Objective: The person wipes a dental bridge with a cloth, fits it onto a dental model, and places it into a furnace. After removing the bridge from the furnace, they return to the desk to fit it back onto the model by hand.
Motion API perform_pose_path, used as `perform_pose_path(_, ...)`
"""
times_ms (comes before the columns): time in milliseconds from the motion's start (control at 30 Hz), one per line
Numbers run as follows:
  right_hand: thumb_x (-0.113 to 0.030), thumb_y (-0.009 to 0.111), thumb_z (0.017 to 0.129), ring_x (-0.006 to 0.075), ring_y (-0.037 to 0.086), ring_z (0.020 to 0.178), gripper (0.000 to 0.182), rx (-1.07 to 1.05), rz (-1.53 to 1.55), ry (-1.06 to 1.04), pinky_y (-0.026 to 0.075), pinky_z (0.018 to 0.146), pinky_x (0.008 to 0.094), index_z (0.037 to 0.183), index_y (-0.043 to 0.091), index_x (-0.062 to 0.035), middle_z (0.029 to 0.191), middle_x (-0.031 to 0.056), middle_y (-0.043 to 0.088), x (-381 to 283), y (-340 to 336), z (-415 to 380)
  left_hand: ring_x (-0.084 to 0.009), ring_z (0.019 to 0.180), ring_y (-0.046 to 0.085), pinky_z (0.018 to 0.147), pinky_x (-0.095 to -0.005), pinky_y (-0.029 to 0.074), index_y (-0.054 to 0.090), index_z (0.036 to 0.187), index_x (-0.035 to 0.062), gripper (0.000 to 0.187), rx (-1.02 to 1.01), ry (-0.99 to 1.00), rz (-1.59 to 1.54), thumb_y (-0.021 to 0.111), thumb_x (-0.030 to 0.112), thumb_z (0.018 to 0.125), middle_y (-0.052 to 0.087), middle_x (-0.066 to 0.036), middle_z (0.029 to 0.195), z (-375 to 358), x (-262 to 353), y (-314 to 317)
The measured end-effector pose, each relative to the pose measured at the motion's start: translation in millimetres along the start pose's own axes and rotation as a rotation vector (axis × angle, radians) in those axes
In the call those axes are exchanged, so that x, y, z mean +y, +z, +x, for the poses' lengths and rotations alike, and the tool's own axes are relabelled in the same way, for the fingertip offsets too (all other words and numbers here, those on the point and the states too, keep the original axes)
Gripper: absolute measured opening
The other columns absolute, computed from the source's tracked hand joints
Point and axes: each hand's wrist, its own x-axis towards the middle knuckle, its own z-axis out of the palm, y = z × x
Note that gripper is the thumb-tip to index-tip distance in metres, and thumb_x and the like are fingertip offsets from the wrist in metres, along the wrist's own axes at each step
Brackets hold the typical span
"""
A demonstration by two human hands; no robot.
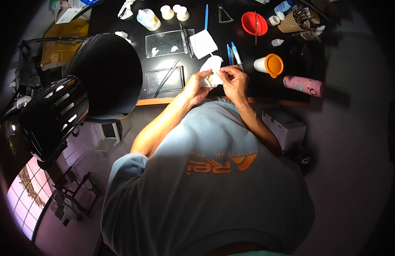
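My left hand (196, 87) is closed on a crumpled white tissue (213, 64), which it holds above the table's front edge. A small yellowish piece (210, 79) shows on the tissue by my left thumb; its kind is too small to make out. My right hand (236, 84) is closed in a pinch at the tissue's right side. What sits between its fingertips is hidden. Just beyond the hands lie a white square pad (203, 44) and blue-and-white pens (236, 53).
A black lamp (110, 77) looms at the left. Thin tools (166, 78) lie on a dark rectangular plate (176, 84); a glass plate (163, 38) is behind. An orange-lidded cup (273, 65), pink bottle (303, 85) and red bowl (250, 25) stand to the right.
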Motion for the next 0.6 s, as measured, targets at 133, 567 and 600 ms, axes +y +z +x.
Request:
perform_pose_path(133, -0.006, 0.078, 0.085, 0.0161, 0.071, 0.075, 0.013, -0.02, -0.058, -0.021, 0.057, 0.065, 0.0279, 0.097, 0.076, -0.0009, 0.093, 0.0083, 0.071, 0, -3, -1, -0.0255, 0.112, 0.064, 0.102, -0.04, 0.056, 0.053, 0.127, -0.0058, 0.033, 0.019, 0.01, 0.006, 0.061, 0.014, 0.101, 0.059, -0.017, 0.124, -1, -1, 4)
perform_pose_path(567, -0.006, 0.081, 0.079, 0.0252, 0.07, 0.08, 0.013, -0.014, -0.136, -0.15, 0.055, 0.07, 0.0344, 0.089, 0.074, -0.0013, 0.086, 0.009, 0.07, -21, -5, -4, -0.0193, 0.103, 0.067, 0.094, -0.0369, 0.056, 0.062, 0.121, 0.0021, 0.029, 0.037, 0.054, 0.083, 0.07, 0.018, 0.098, 0.067, -0.009, 0.113, -2, -4, 7)
perform_pose_path(600, -0.006, 0.081, 0.079, 0.0253, 0.069, 0.08, 0.013, -0.005, -0.097, -0.106, 0.054, 0.07, 0.035, 0.088, 0.073, -0.0016, 0.086, 0.0087, 0.068, -20, -3, -4, -0.0194, 0.104, 0.067, 0.094, -0.037, 0.056, 0.062, 0.121, 0.002, 0.029, 0.025, 0.059, 0.081, 0.071, 0.018, 0.097, 0.067, -0.009, 0.114, -2, -4, 8)
